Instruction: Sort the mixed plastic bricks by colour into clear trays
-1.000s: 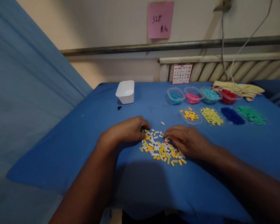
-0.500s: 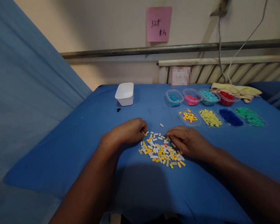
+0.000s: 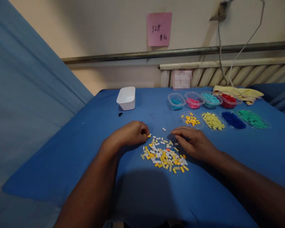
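A loose pile of small toy building bricks (image 3: 165, 155), mostly yellow, pale yellow and white with one orange piece, lies on the blue cloth. At the pile's upper left, my left hand (image 3: 131, 133) is closed, with a yellow brick (image 3: 149, 136) showing at its fingertips. Its curled fingers hide whatever else is in the palm. On the pile's right side my right hand (image 3: 196, 142) hovers low, thumb and forefinger apart, and I see nothing between them. One white brick (image 3: 164, 129) lies separate, above the pile.
A white tub (image 3: 126, 98) stands at the back left, with small black pieces (image 3: 120, 114) before it. Clear tubs of sorted bricks, such as the pale yellow ones (image 3: 213, 121), form two rows at the back right. Behind them lies a yellow cloth (image 3: 245, 94).
My right hand has drawn slightly right, off the pile's edge, and its finger and thumb have parted. My left fingers have curled in around yellow bricks. The view has tilted up a little.
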Action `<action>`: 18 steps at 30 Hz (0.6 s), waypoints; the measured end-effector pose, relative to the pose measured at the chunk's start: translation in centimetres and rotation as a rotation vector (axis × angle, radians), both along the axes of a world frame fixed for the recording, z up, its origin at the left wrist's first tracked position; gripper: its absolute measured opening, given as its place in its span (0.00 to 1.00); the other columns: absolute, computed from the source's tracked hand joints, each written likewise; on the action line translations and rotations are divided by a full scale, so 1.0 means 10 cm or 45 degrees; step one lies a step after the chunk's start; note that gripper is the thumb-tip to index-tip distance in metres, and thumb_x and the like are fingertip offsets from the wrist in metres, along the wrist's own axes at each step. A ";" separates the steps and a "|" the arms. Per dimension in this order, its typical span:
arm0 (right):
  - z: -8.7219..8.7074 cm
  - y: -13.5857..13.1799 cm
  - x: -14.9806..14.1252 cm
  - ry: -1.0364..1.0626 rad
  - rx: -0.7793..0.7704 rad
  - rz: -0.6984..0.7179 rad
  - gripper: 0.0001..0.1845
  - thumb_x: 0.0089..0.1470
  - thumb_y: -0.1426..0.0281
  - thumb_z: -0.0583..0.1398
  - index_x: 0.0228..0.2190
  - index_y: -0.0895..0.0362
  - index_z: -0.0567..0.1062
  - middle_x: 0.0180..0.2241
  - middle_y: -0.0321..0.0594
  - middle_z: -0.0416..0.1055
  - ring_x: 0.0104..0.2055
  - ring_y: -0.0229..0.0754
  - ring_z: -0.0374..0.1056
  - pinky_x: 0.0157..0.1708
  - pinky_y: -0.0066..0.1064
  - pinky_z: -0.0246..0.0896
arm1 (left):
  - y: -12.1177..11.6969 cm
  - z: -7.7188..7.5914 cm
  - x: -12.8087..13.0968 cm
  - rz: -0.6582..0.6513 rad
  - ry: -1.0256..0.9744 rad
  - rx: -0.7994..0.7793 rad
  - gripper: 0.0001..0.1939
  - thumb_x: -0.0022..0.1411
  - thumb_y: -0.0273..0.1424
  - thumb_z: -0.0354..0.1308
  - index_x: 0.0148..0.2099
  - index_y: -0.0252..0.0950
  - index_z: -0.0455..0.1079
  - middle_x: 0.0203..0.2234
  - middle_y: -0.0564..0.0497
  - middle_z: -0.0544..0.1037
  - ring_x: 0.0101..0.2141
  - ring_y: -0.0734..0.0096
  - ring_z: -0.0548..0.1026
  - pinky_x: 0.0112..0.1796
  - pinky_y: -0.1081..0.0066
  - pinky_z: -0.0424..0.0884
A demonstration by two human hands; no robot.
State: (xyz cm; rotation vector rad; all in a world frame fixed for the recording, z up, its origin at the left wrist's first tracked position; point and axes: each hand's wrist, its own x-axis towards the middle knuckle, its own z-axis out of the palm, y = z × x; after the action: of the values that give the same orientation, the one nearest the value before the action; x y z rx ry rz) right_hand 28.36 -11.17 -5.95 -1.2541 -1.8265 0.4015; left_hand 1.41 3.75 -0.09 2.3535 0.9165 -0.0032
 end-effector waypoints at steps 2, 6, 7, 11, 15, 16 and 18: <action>-0.01 0.01 -0.03 0.043 -0.025 -0.026 0.14 0.69 0.70 0.60 0.50 0.50 0.84 0.46 0.43 0.85 0.47 0.49 0.81 0.50 0.45 0.78 | -0.01 0.03 0.02 0.061 -0.125 -0.178 0.10 0.58 0.32 0.65 0.42 0.39 0.85 0.34 0.50 0.86 0.31 0.68 0.78 0.34 0.70 0.69; -0.03 0.02 -0.12 0.284 -0.099 -0.013 0.18 0.68 0.66 0.65 0.57 0.49 0.80 0.49 0.43 0.84 0.47 0.48 0.82 0.51 0.46 0.79 | -0.13 0.07 0.23 0.217 -0.470 -0.588 0.13 0.57 0.37 0.72 0.41 0.35 0.84 0.30 0.48 0.84 0.30 0.70 0.78 0.35 0.70 0.73; -0.04 0.03 -0.14 0.342 -0.110 0.010 0.19 0.67 0.65 0.66 0.58 0.48 0.80 0.49 0.43 0.84 0.47 0.48 0.82 0.51 0.46 0.80 | -0.18 0.06 0.31 0.257 -0.552 -0.669 0.13 0.55 0.37 0.73 0.41 0.34 0.83 0.30 0.48 0.84 0.30 0.70 0.78 0.35 0.70 0.74; -0.05 0.09 -0.18 0.523 -0.106 -0.037 0.13 0.68 0.62 0.66 0.53 0.47 0.82 0.47 0.41 0.84 0.48 0.48 0.82 0.52 0.45 0.79 | -0.34 -0.09 0.66 0.408 -0.851 -0.858 0.16 0.50 0.35 0.78 0.38 0.34 0.82 0.27 0.52 0.82 0.29 0.74 0.78 0.36 0.71 0.76; -0.05 0.15 -0.13 0.568 -0.036 -0.185 0.10 0.66 0.64 0.67 0.48 0.48 0.84 0.44 0.41 0.85 0.46 0.49 0.82 0.50 0.45 0.79 | -0.41 -0.23 0.85 0.571 -1.071 -0.981 0.20 0.46 0.34 0.82 0.40 0.33 0.81 0.33 0.50 0.84 0.33 0.74 0.81 0.42 0.70 0.79; -0.04 0.15 -0.11 0.513 0.008 -0.205 0.09 0.66 0.65 0.67 0.47 0.48 0.84 0.44 0.41 0.85 0.46 0.49 0.82 0.50 0.45 0.78 | -0.42 -0.24 0.87 0.603 -1.085 -0.978 0.20 0.46 0.34 0.82 0.40 0.33 0.81 0.33 0.50 0.84 0.34 0.74 0.81 0.42 0.70 0.79; 0.00 0.16 -0.07 0.364 0.105 -0.229 0.07 0.66 0.68 0.65 0.45 0.47 0.84 0.45 0.40 0.85 0.47 0.49 0.81 0.51 0.45 0.77 | -0.44 -0.25 0.87 0.637 -1.066 -0.944 0.19 0.48 0.35 0.81 0.40 0.34 0.82 0.35 0.49 0.85 0.35 0.73 0.81 0.43 0.70 0.80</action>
State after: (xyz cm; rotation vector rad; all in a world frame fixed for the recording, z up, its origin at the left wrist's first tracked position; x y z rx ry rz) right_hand 27.62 -9.57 -5.94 -1.2245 -1.4634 0.3806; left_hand 10.14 -0.62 -2.60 1.2069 0.8310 0.6676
